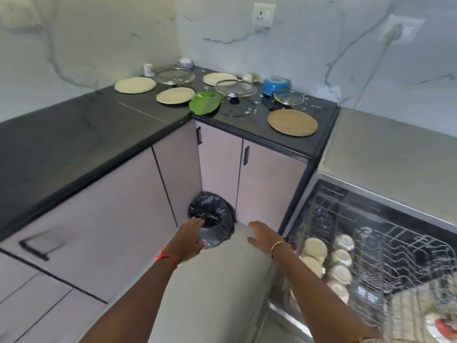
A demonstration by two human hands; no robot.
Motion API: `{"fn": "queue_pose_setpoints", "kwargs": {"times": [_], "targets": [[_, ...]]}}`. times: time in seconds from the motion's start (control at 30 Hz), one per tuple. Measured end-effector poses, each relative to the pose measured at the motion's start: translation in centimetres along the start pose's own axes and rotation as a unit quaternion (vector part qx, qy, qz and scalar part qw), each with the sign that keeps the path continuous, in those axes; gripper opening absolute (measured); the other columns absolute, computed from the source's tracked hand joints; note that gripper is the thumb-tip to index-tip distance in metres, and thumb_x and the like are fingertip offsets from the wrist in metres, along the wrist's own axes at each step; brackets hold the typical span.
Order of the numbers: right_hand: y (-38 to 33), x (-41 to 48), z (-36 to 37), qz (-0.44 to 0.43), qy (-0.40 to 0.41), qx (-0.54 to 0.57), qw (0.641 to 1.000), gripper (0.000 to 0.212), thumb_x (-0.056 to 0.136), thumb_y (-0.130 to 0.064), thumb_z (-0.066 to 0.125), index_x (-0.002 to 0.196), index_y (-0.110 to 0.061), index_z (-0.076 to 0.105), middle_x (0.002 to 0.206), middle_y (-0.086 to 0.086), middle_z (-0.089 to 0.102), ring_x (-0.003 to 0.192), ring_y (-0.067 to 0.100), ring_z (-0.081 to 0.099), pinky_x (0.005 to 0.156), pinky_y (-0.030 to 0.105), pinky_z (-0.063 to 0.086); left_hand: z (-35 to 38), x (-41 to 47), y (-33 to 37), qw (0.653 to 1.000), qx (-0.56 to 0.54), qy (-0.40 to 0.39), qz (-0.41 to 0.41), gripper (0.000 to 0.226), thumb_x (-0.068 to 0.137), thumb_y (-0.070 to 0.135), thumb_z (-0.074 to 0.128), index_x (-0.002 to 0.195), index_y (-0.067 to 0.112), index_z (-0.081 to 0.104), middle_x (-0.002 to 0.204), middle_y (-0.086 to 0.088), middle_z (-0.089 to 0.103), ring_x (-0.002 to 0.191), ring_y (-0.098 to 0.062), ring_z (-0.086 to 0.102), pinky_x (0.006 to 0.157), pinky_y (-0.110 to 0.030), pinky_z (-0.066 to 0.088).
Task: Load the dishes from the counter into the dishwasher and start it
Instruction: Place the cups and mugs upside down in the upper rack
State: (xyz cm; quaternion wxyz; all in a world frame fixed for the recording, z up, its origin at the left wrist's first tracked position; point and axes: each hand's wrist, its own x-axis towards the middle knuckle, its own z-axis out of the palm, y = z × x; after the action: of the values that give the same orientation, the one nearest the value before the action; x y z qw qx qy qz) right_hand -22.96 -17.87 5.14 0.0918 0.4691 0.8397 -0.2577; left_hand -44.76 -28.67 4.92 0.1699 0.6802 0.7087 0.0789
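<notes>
The dishwasher [385, 169] stands open at the right, its wire rack [395, 246] pulled out with several pale plates and bowls [342, 258] standing in it. On the black counter [74, 134] lie cream plates [135, 84], a brown plate [292, 122], a green dish [204, 103], glass lids [236, 88] and a blue bowl [275, 85]. My left hand [191, 237] is held out with straight fingers above the bin, holding nothing. My right hand [263, 237] is open over the grey panel [217, 280] beside the rack.
A bin lined with a black bag [210, 214] sits on the floor in the cabinet corner. Small cups [148, 69] and food scraps are scattered at the back of the counter. Wall sockets [264, 14] are above it.
</notes>
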Motion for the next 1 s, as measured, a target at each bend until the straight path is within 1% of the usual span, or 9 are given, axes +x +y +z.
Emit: {"fn": "queue_pose_setpoints", "kwargs": {"times": [0.07,0.13,0.27,0.4,0.5,0.6,0.7,0.9,1.0], "targets": [[-3.4,1.0,0.0,-0.006,0.011,0.008,1.000,0.051,0.094,-0.026,0.048,0.139,-0.005,0.033,0.143,0.011,0.037,0.130,0.025,0.038,0.104,0.031,0.031,-1.8,-0.5,-2.6,1.000,0.000,0.008,-0.004,0.063,0.092,0.022,0.054,0.144,0.002,0.024,0.152,-0.012,0.022,0.142,-0.024,0.018,0.115,-0.029,0.012],[-6.1,2.1,-0.4,-0.019,0.017,0.000,1.000,0.047,0.094,-0.026,0.048,0.136,-0.006,0.038,0.138,0.012,0.041,0.125,0.026,0.042,0.102,0.032,0.035,-3.4,-0.6,-4.7,1.000,0.010,0.026,-0.012,0.062,0.094,0.023,0.049,0.146,0.005,0.020,0.154,-0.009,0.018,0.143,-0.021,0.014,0.116,-0.028,0.008],[-10.5,4.7,-1.9,-0.042,0.030,-0.023,0.998,0.044,0.094,-0.028,0.049,0.133,-0.007,0.041,0.132,0.011,0.046,0.119,0.025,0.047,0.098,0.034,0.039,-6.3,-0.2,-8.3,0.998,0.022,0.059,-0.026,0.060,0.095,0.023,0.046,0.146,0.009,0.017,0.153,-0.006,0.018,0.143,-0.018,0.013,0.115,-0.028,0.006],[-13.0,7.8,-3.7,-0.069,0.040,-0.050,0.996,0.047,0.094,-0.029,0.049,0.135,-0.008,0.040,0.133,0.011,0.046,0.120,0.026,0.047,0.100,0.036,0.039,-8.2,1.3,-10.6,0.996,0.015,0.077,-0.043,0.062,0.095,0.023,0.047,0.147,0.009,0.016,0.154,-0.005,0.017,0.144,-0.019,0.011,0.116,-0.029,0.006],[-14.1,10.5,-4.8,-0.082,0.038,-0.060,0.994,0.045,0.095,-0.028,0.047,0.134,-0.007,0.040,0.132,0.012,0.046,0.118,0.027,0.048,0.098,0.036,0.039,-9.4,3.0,-12.0,0.996,0.017,0.082,-0.043,0.062,0.096,0.024,0.046,0.147,0.010,0.016,0.155,-0.005,0.017,0.144,-0.019,0.009,0.116,-0.030,0.004],[-14.8,13.6,-5.9,-0.093,0.032,-0.061,0.993,0.046,0.095,-0.026,0.046,0.136,-0.007,0.038,0.135,0.011,0.044,0.122,0.026,0.046,0.101,0.035,0.037,-10.3,5.6,-13.8,0.995,0.018,0.091,-0.044,0.061,0.096,0.025,0.046,0.147,0.010,0.017,0.154,-0.005,0.018,0.144,-0.019,0.010,0.116,-0.029,0.004],[-14.8,17.5,-7.3,-0.099,0.033,-0.067,0.992,0.041,0.095,-0.025,0.046,0.131,-0.005,0.043,0.133,0.012,0.046,0.119,0.027,0.048,0.101,0.036,0.039,-11.3,9.0,-15.7,0.994,0.016,0.097,-0.048,0.060,0.096,0.024,0.047,0.147,0.010,0.018,0.154,-0.005,0.019,0.144,-0.019,0.012,0.117,-0.029,0.006],[-13.9,25.5,-11.8,-0.113,0.042,-0.072,0.990,0.042,0.096,-0.024,0.044,0.134,-0.006,0.041,0.135,0.011,0.043,0.122,0.026,0.046,0.103,0.035,0.038,-13.3,16.6,-19.1,0.994,0.003,0.089,-0.062,0.059,0.096,0.023,0.047,0.146,0.009,0.020,0.154,-0.006,0.019,0.144,-0.020,0.012,0.117,-0.029,0.008],[-13.3,28.8,-14.8,-0.126,0.055,-0.066,0.988,0.043,0.096,-0.023,0.043,0.136,-0.007,0.039,0.137,0.009,0.041,0.122,0.025,0.046,0.102,0.034,0.037,-14.4,20.6,-20.2,0.992,-0.006,0.104,-0.069,0.058,0.096,0.024,0.047,0.146,0.009,0.021,0.153,-0.005,0.020,0.143,-0.018,0.013,0.116,-0.028,0.008]]}}
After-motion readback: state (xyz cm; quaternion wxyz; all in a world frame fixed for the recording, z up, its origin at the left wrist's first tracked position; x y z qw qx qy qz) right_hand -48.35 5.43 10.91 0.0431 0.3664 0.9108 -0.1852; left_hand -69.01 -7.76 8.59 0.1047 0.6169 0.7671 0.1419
